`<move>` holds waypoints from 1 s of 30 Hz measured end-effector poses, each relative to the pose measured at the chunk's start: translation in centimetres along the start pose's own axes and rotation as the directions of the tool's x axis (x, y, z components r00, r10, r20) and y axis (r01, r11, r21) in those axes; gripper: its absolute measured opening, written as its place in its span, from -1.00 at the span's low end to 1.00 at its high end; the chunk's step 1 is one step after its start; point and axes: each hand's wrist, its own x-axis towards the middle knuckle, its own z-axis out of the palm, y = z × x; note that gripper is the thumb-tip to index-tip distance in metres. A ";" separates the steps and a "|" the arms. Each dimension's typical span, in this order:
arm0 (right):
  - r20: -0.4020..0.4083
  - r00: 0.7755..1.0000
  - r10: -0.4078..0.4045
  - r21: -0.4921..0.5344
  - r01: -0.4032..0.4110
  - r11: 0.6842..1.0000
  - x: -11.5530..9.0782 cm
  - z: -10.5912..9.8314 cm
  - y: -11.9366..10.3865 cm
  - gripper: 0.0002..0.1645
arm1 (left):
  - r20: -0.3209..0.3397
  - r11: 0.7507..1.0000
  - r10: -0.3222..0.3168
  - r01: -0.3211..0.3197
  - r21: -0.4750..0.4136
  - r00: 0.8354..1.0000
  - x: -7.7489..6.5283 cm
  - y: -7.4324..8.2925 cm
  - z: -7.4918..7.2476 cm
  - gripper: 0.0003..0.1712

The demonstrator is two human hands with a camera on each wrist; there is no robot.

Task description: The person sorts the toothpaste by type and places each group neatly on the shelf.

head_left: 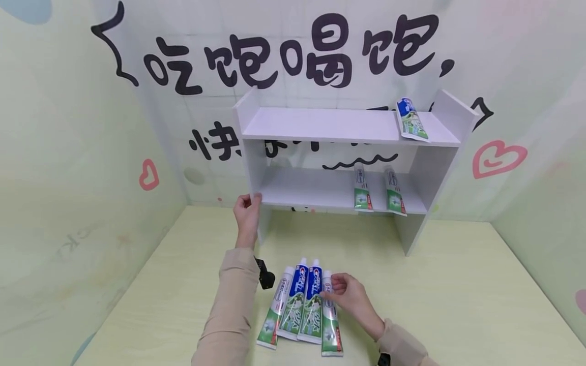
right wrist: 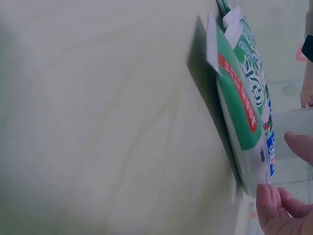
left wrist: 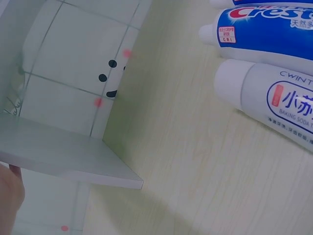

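Note:
My left hand [head_left: 247,216] grips the left side panel of a white two-tier shelf [head_left: 320,124], thumb at its front edge; some fingers are hidden behind the panel. Four toothpaste tubes lie side by side on the table, caps toward the shelf: a white-and-green tube [head_left: 276,307], two blue-and-green Crest tubes [head_left: 293,300] and, rightmost, another white-and-green toothpaste tube [head_left: 330,320]. My right hand [head_left: 354,300] is at this rightmost tube. In the right wrist view its fingertips [right wrist: 266,196] touch the tube near the cap, while the thumb [right wrist: 299,146] stands apart above it.
On the upper shelf board, at the right, leans a Crest tube [head_left: 412,119]. Two white-and-green tubes [head_left: 363,188] lie on the lower board, ends over its front edge. Printed walls stand behind and beside the pale wooden table [head_left: 471,290].

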 end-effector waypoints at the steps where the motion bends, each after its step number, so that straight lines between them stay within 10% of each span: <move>1: 0.001 1.000 -0.002 -0.006 0.002 1.000 -0.1 0.0 0.0 -0.33 | 0.002 1.000 0.003 -0.003 -0.007 1.000 -0.1 0.1 0.0 -0.84; 30: 0.128 0.984 0.121 -0.080 -0.112 0.990 -1.6 0.4 0.3 -0.45 | -0.003 1.000 0.021 -0.020 0.011 1.000 1.7 -2.4 0.0 -0.80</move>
